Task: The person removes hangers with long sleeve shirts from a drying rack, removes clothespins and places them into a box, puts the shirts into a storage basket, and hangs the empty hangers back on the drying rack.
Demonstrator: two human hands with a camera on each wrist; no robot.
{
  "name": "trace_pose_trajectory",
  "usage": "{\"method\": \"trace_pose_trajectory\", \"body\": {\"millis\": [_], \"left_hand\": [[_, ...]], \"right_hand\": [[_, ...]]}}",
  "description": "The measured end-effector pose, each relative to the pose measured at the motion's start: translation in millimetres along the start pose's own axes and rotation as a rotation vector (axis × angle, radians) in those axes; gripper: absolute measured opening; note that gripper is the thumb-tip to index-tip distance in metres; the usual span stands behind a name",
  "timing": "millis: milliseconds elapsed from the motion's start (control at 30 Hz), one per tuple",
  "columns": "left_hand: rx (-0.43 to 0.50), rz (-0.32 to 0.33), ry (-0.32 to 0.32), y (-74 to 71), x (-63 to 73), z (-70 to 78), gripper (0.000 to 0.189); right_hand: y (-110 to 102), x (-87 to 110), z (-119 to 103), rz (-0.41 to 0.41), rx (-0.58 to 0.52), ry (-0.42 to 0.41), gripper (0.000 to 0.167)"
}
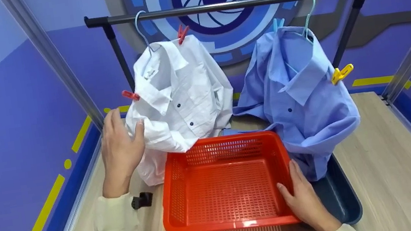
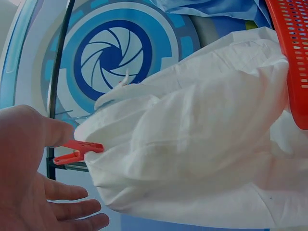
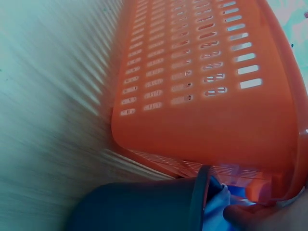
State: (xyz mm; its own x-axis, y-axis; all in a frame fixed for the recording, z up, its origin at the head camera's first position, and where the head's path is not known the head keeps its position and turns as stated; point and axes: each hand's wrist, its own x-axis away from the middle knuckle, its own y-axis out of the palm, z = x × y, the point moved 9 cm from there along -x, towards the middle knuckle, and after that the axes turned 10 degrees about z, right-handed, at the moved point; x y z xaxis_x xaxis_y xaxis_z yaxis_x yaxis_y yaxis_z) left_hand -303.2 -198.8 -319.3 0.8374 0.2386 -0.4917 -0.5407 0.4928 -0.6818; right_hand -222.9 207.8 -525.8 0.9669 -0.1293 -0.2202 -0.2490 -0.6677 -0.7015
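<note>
Below the hanging rack bar (image 1: 221,6), the red basket (image 1: 206,226) stands front and centre, its right side overlapping a dark tub (image 1: 354,195) and its far left corner meeting a fold of the white shirt (image 1: 198,84). The right hand (image 1: 303,198) grips the basket's right rim, thumb inside and fingers outside. The left hand (image 1: 119,140) holds nothing, its fingers spread beside the white shirt's shoulder and a red clip (image 1: 130,95) (whether the thumb touches that clip, I cannot tell). The basket is probably light, a thin moulded plastic that flexes a little and slides easily; the rolled rim looks the best hold, ideally at both ends, since the slotted walls give less purchase. The shirt should be limp and soft, crumpling readily, so its shoulder seems safer to take than its loose folds. Smooth woven cotton, perhaps, also makes up the blue shirt (image 1: 312,124), against a pale wood-grained tabletop (image 1: 377,147).
</note>
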Motion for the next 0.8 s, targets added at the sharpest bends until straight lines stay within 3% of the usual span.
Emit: {"method": "trace_pose_trajectory", "body": {"millis": [300, 800], "left_hand": [[0.014, -0.046, -0.05, 12.5, -12.5, -9.3, 0.067], [-0.002, -0.121, -0.047, 32.7, -30.1, -10.5, 0.065]], "right_hand": [[0.6, 0.8, -0.7, -0.003, 0.0, 0.002, 0.074], [3.5, 1.5, 1.7, -0.043, -0.001, 0.037, 0.077]]}}
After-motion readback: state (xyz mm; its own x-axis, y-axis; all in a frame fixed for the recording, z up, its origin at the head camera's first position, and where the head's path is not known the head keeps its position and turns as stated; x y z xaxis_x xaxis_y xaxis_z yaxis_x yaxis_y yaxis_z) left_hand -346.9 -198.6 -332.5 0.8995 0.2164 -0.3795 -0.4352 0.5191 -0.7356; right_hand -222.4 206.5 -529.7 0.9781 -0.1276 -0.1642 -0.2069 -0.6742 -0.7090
